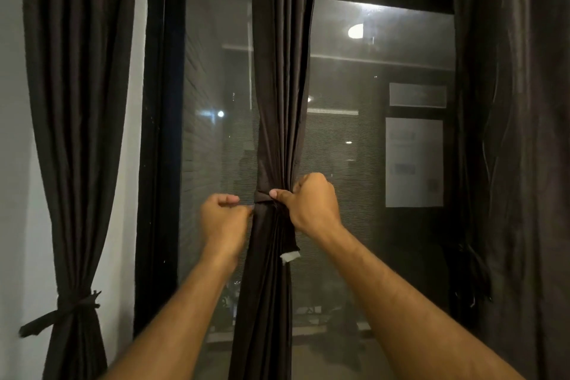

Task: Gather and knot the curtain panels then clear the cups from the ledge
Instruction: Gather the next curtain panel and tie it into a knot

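Head view: a dark-framed window [382,3] is seen at night, its glass showing dim reflections.
Right curtain panel [524,133]: hung loose along the right edge of the window.
Left curtain panel [80,133]: gathered low down by a dark tie [66,311], against a pale wall [12,102].
Middle curtain panel [282,86]: hung before the window's centre and cinched at mid-height by a knot band [262,197]; a short tail with a pale end [290,256] is hung just below.
Right hand [311,203]: its grip is closed on the cloth at the knot's right side, with the thumb laid across the band.
Left hand [223,219]: fingers are curled at the knot's left edge, blurred; whether cloth is pinched cannot be told.
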A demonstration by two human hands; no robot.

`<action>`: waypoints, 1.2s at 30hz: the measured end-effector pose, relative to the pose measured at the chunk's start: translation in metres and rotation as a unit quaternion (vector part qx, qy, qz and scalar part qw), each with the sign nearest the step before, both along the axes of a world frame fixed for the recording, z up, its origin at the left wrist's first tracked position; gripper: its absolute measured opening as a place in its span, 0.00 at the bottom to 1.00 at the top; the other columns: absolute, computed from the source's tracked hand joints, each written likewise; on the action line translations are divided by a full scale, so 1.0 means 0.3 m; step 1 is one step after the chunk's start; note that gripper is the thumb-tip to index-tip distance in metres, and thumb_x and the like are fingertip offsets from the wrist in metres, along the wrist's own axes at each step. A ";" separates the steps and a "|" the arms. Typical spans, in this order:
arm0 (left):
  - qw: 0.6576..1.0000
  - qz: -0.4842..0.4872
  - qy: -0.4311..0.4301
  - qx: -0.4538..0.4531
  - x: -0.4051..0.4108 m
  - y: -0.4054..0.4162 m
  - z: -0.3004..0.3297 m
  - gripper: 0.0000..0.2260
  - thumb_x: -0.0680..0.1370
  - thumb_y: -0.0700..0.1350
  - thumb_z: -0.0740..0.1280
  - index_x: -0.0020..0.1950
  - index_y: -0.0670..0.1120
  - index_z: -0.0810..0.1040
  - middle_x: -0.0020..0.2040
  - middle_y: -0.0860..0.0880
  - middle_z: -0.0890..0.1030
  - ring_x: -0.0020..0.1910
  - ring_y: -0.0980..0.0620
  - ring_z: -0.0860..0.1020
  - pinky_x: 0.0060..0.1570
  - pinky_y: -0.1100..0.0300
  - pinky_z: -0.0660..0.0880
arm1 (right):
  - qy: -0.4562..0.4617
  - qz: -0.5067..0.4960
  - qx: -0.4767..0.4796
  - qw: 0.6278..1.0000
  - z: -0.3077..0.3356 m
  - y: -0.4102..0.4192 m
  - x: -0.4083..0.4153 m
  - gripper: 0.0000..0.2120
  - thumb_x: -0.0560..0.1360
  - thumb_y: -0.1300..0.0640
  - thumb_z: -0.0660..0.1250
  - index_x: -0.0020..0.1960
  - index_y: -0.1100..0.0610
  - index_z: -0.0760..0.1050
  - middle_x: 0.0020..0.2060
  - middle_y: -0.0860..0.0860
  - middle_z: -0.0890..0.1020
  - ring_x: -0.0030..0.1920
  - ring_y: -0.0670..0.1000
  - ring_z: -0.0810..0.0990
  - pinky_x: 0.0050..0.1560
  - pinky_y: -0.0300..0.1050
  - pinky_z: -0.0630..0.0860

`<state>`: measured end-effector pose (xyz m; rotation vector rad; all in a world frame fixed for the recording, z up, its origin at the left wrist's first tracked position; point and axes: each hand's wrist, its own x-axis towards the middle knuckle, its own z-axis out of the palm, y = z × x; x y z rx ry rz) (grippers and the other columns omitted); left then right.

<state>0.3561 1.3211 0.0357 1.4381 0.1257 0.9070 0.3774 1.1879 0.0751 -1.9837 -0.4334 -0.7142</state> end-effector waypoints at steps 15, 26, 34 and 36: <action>0.977 -0.206 0.017 -0.052 -0.066 0.048 -0.068 0.09 0.79 0.41 0.70 0.51 0.35 0.83 0.48 0.34 0.85 0.43 0.41 0.84 0.50 0.43 0.81 | 0.063 0.159 0.226 0.959 -0.198 0.058 -0.112 0.06 0.78 0.63 0.72 0.53 0.55 0.79 0.42 0.55 0.88 0.45 0.52 0.88 0.49 0.53 0.85; 0.967 -0.256 -0.011 0.002 -0.067 0.098 -0.086 0.08 0.79 0.43 0.70 0.45 0.40 0.83 0.45 0.41 0.86 0.48 0.44 0.85 0.55 0.46 0.81 | 0.095 0.262 0.245 0.929 -0.252 0.112 -0.110 0.11 0.83 0.60 0.64 0.51 0.64 0.83 0.43 0.60 0.88 0.50 0.60 0.87 0.51 0.48 0.84; 0.976 -0.198 -0.016 0.086 -0.070 0.156 -0.122 0.13 0.73 0.33 0.75 0.56 0.41 0.83 0.48 0.42 0.87 0.49 0.44 0.87 0.46 0.56 0.84 | 0.137 0.276 0.286 0.907 -0.252 0.110 -0.073 0.10 0.81 0.58 0.70 0.53 0.66 0.82 0.44 0.60 0.88 0.44 0.53 0.88 0.43 0.43 0.84; 0.977 -0.170 -0.008 0.131 -0.069 0.162 -0.122 0.12 0.74 0.32 0.74 0.55 0.43 0.85 0.48 0.43 0.87 0.47 0.48 0.87 0.44 0.58 0.84 | 0.137 0.275 0.266 0.914 -0.254 0.109 -0.068 0.10 0.81 0.58 0.69 0.53 0.66 0.81 0.45 0.61 0.88 0.45 0.54 0.88 0.42 0.43 0.84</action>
